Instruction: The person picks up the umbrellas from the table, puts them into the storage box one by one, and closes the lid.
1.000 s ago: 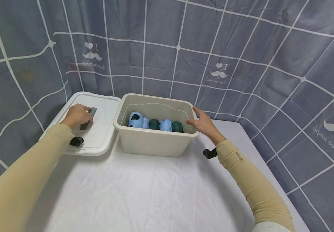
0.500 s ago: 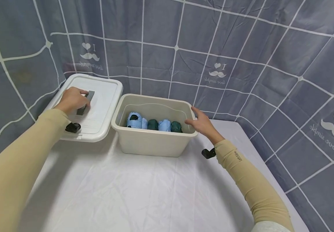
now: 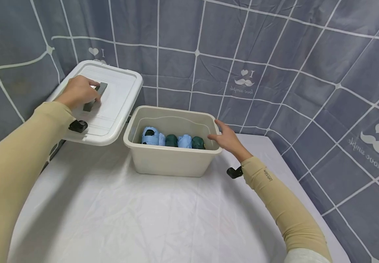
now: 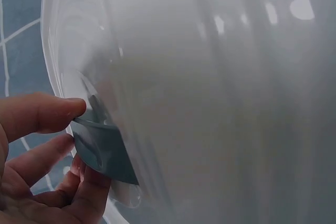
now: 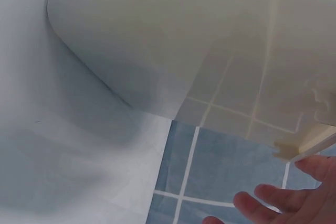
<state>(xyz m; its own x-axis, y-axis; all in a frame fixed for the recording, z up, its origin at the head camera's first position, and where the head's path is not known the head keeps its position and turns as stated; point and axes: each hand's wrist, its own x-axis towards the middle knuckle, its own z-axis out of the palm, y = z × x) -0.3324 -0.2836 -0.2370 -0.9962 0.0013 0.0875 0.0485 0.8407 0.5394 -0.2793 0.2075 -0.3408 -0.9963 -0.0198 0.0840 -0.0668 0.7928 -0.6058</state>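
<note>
My left hand (image 3: 80, 93) pinches the grey handle (image 4: 102, 150) of a white lid (image 3: 118, 95), thumb on one side and fingers on the other. The lid is raised and tilted at the left of a cream storage box (image 3: 169, 160). At the box's right rim is my right hand (image 3: 227, 138), its thumb over the rim and another finger touching the rim's underside in the right wrist view. The remaining fingers there are loosely extended. Inside the box lie several rolled bundles, light blue (image 3: 185, 141) and dark green (image 3: 198, 143); their lower parts are hidden.
The box stands on a white-covered table (image 3: 163, 215). A grey-blue curtain (image 3: 179, 76) with white grid lines hangs close behind it and along both sides. Black wrist mounts (image 3: 78, 126) stick out below both wrists.
Held by its handle, the white lid has risen from beside the box and tilted more. The right hand, box and bundles stay in place; the view has shifted slightly.
</note>
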